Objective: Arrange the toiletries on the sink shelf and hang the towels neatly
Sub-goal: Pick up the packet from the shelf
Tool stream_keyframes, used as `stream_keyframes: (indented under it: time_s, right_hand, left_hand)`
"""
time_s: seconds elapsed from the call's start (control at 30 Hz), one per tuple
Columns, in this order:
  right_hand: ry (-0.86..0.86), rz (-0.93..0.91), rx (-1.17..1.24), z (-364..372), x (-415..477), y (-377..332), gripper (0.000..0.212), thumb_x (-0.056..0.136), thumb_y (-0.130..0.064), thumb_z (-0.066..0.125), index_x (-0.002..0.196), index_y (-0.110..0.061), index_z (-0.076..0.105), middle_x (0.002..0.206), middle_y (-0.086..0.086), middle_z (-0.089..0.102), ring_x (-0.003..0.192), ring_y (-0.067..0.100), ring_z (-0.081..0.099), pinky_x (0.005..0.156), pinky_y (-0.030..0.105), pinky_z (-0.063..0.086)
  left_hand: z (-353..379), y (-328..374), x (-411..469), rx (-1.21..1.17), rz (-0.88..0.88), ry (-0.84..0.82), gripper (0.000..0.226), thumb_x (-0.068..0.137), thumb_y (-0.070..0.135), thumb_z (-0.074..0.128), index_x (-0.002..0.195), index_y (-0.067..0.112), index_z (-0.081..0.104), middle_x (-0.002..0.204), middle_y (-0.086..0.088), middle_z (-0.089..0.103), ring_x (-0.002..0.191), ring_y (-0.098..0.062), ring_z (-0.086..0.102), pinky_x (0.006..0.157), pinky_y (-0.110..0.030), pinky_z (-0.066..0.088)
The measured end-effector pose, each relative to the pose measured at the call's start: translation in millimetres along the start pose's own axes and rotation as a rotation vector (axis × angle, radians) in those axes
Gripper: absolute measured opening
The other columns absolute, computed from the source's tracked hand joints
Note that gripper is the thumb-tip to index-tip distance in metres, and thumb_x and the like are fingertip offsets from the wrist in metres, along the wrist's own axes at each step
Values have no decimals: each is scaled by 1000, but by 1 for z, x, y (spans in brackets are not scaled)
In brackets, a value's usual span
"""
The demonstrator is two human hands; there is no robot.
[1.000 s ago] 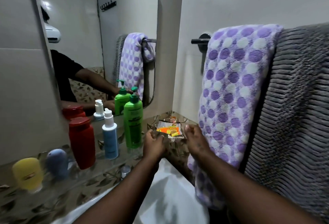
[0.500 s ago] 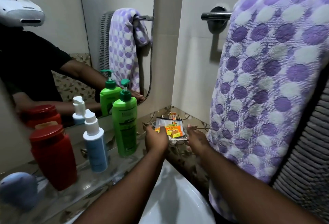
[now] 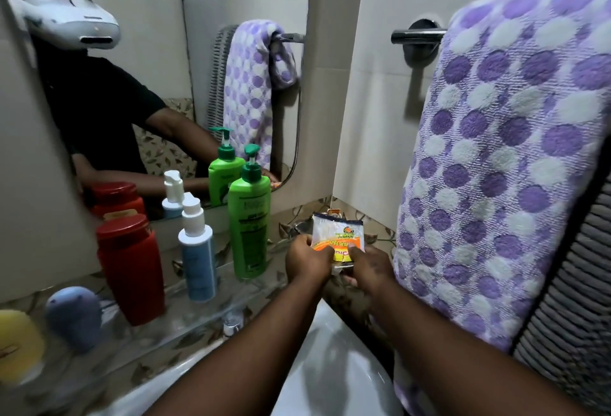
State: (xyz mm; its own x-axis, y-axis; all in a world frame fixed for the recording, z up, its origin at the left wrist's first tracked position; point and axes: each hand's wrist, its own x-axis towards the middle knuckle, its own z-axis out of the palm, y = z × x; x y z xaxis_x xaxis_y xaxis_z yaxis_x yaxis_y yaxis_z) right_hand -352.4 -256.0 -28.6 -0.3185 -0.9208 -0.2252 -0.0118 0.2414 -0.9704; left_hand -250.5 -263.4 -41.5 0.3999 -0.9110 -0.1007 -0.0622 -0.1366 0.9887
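Packet [image 3: 339, 237] — bottom pinched by left hand [image 3: 307, 262] and right hand [image 3: 370, 270]

Cut by edges — yellow bottle [image 3: 16, 346], grey towel [image 3: 568, 300].

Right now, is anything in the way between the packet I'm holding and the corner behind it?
Partly. Your left hand and right hand pinch the clear, orange-labelled plastic packet just right of the tall green pump bottle. A small orange item already sits in the tiled corner behind it; the packet hides the rest of that spot.
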Motion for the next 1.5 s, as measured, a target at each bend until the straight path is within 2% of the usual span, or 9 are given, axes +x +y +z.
stream_keyframes:
  time_s: [0.13, 0.3, 0.43, 0.7, 0.83, 0.97, 1.13, 1.3, 1.5]
  right_hand:
    - [-84, 27, 91, -14, -36, 1, 18, 104, -11, 49, 117, -3, 59, 85, 13, 66, 67, 23, 65, 37, 23, 50]
    - [-195, 5, 59, -29, -82, 17, 24, 103, -14, 47, 125, -9, 55, 113, 22, 67, 81, 31, 67, 65, 36, 57]
    - [-243, -34, 8, -55, -129, 33, 10, 101, -13, 50, 93, -14, 55, 98, 21, 66, 81, 35, 68, 67, 42, 60]
    - [-437, -29, -82, -78, -203, 79, 11, 101, -17, 47, 101, -10, 56, 102, 24, 69, 87, 39, 70, 66, 41, 60]
    - [-559, -15, -143, -68, -244, 101, 9, 101, -16, 48, 93, -12, 52, 96, 21, 69, 82, 38, 69, 75, 47, 60]
    - [-704, -17, -198, -39, -284, 130, 12, 102, -14, 46, 98, -8, 56, 89, 20, 68, 70, 30, 62, 57, 33, 57]
    - [-866, 71, -222, 7, -334, 175, 16, 104, -18, 49, 107, -2, 48, 97, 19, 66, 81, 34, 68, 76, 47, 60]
    - [-981, 92, -311, 53, -374, 231, 13, 103, -19, 53, 99, -7, 48, 104, 25, 67, 86, 40, 70, 57, 39, 57]
    - [-1063, 215, -398, 96, -414, 319, 13, 101, -18, 57, 98, -8, 50, 100, 22, 68, 75, 25, 66, 55, 34, 56]
  left_hand:
    - [-10, -1, -30, -67, -23, 4, 23, 76, 17, 76, 99, 19, 71, 91, -1, 77, 81, -23, 73, 80, -44, 62]
    - [-32, -7, -88, -109, -25, 72, 21, 81, 14, 74, 101, 16, 70, 91, -3, 76, 81, -24, 73, 76, -40, 63]
    - [-48, -17, -149, -146, -13, 149, 21, 77, 10, 76, 97, 15, 70, 90, -4, 77, 83, -26, 74, 77, -41, 61]
    - [-97, -62, -238, -246, -59, 249, 14, 85, 9, 74, 95, 13, 65, 93, -8, 75, 73, -22, 68, 56, -28, 49]
    - [-140, -92, -271, -303, -95, 308, 12, 85, 11, 73, 90, 15, 64, 95, -10, 75, 81, -27, 69, 72, -37, 52]
    - [-195, -129, -294, -321, -124, 406, 14, 86, 7, 73, 88, 14, 62, 92, -12, 72, 81, -28, 67, 76, -46, 56]
    - [-259, -176, -321, -375, -154, 560, 21, 84, 0, 74, 94, 10, 59, 95, -16, 71, 82, -30, 68, 82, -49, 58]
    - [-321, -237, -349, -395, -239, 675, 32, 78, 2, 81, 101, 12, 60, 104, -19, 74, 95, -38, 73, 87, -54, 60]
    - [-373, -322, -378, -390, -363, 740, 35, 75, 0, 79, 102, 12, 61, 105, -18, 75, 98, -38, 73, 89, -54, 59]
